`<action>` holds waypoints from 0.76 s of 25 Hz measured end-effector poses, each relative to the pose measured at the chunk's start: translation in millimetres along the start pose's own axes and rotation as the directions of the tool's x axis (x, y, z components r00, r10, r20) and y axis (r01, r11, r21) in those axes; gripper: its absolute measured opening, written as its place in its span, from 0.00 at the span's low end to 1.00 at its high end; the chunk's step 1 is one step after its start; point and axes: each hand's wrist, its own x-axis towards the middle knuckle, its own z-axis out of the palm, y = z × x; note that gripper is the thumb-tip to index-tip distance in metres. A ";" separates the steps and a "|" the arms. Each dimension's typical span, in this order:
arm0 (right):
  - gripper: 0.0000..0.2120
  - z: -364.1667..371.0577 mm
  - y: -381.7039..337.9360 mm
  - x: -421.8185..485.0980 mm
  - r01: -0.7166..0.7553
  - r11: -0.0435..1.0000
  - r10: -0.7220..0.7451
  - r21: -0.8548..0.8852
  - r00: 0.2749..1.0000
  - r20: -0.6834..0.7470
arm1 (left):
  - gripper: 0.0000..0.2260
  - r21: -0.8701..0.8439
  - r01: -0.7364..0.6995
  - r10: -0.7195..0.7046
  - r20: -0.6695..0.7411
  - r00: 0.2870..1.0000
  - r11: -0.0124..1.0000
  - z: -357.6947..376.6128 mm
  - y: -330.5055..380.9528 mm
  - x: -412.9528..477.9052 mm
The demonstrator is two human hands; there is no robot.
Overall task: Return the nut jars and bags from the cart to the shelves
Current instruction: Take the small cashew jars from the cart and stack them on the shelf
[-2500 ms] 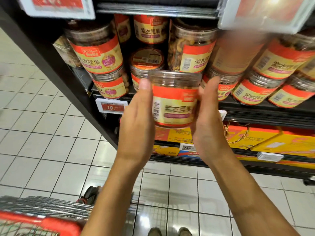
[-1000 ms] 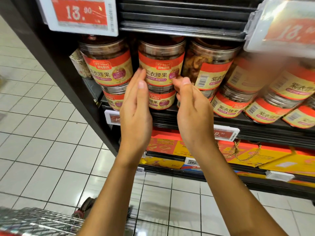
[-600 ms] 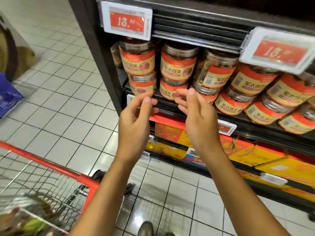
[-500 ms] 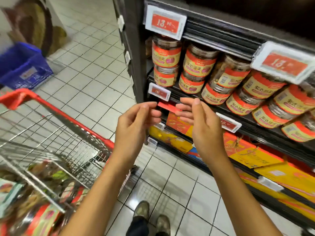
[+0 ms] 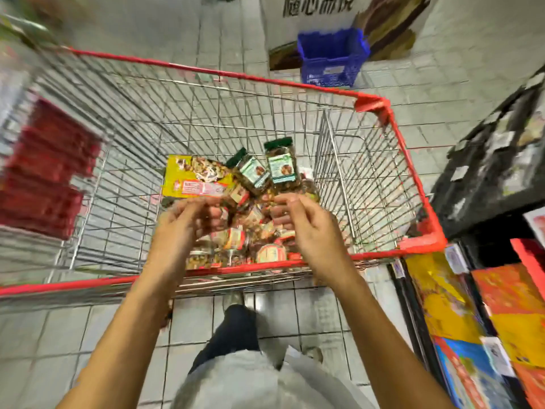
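Observation:
The wire cart (image 5: pixel 295 84) with a red rim stands in front of me. Its near end holds a heap of nut goods: a yellow bag (image 5: pixel 188 178), two green-lidded jars (image 5: pixel 280 165) leaning side by side, and several red-labelled jars (image 5: pixel 269 252) lower down. My left hand (image 5: pixel 180 228) and my right hand (image 5: pixel 306 228) hover over the near rim above this heap, fingers loosely curled and apart, with nothing in either. The frame is blurred by motion.
The dark shelf unit (image 5: pixel 501 172) runs along the right, with yellow and orange boxes (image 5: pixel 472 314) on its low levels. A blue basket (image 5: pixel 331 57) sits on the tiled floor beyond the cart. Red packs (image 5: pixel 44 172) line a display at the left.
I set the red-labelled jar on the shelf, let go of it, and turned left from the shelf. Both empty hands have swung down over the cart.

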 end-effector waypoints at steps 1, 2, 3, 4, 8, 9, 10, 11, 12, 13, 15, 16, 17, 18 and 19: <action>0.13 22.8 -0.2 13.5 -0.023 0.999 0.024 -0.025 0.999 0.049 | 0.11 0.012 0.017 -0.016 -0.071 0.997 1.000 -25.1 -2.4 10.6; 0.13 45.6 1.2 27.7 -0.052 0.998 0.054 -0.034 0.995 0.082 | 0.11 0.022 0.040 -0.037 -0.118 0.992 0.999 -47.2 -4.8 22.1; 0.13 64.7 4.4 40.5 -0.086 0.996 0.090 -0.037 0.991 0.101 | 0.10 0.027 0.072 -0.067 -0.130 0.989 0.997 -62.6 -6.9 33.7; 0.13 81.7 10.1 52.8 -0.115 0.992 0.120 -0.044 0.986 0.114 | 0.10 0.035 0.115 -0.110 -0.121 0.987 0.993 -73.9 -9.2 46.3; 0.19 147.9 39.3 103.2 -0.209 0.964 0.231 -0.165 0.964 0.130 | 0.09 0.168 0.233 -0.225 -0.065 0.972 0.958 -117.8 -12.7 113.7; 0.20 160.2 48.4 114.7 -0.228 0.950 0.259 -0.212 0.956 0.135 | 0.07 0.199 0.246 -0.240 -0.054 0.969 0.949 -125.6 -14.6 130.9; 0.22 170.4 57.4 126.2 -0.252 0.933 0.296 -0.256 0.943 0.149 | 0.06 0.210 0.275 -0.269 -0.059 0.961 0.938 -131.2 -19.4 148.4; 0.23 178.6 66.7 136.4 -0.285 0.918 0.337 -0.277 0.928 0.161 | 0.06 0.199 0.323 -0.313 -0.080 0.946 0.925 -133.9 -25.5 164.1; 0.23 186.0 76.3 146.5 -0.322 0.907 0.374 -0.272 0.912 0.167 | 0.07 0.191 0.379 -0.362 -0.117 0.925 0.905 -136.3 -35.0 181.1; 0.23 194.1 88.9 158.7 -0.358 0.891 0.413 -0.281 0.895 0.168 | 0.08 0.194 0.445 -0.421 -0.156 0.894 0.874 -138.4 -47.3 200.1; 0.23 209.2 117.7 179.2 -0.399 0.830 0.495 -0.389 0.850 0.183 | 0.09 0.238 0.569 -0.531 -0.208 0.821 0.787 -141.8 -81.6 232.8; 0.21 216.3 134.5 187.4 -0.416 0.792 0.538 -0.447 0.822 0.189 | 0.11 0.267 0.607 -0.560 -0.234 0.794 0.748 -144.3 -104.1 246.8; 0.20 223.4 152.8 195.4 -0.447 0.759 0.581 -0.473 0.793 0.183 | 0.14 0.307 0.622 -0.565 -0.260 0.783 0.720 -145.9 -125.9 260.7; 0.19 230.8 171.5 201.9 -0.490 0.733 0.623 -0.473 0.762 0.176 | 0.15 0.365 0.621 -0.547 -0.295 0.783 0.693 -146.1 -146.5 272.9; 0.18 237.1 187.5 206.5 -0.522 0.714 0.652 -0.466 0.739 0.172 | 0.16 0.439 0.606 -0.510 -0.329 0.795 0.663 -146.0 -164.5 284.5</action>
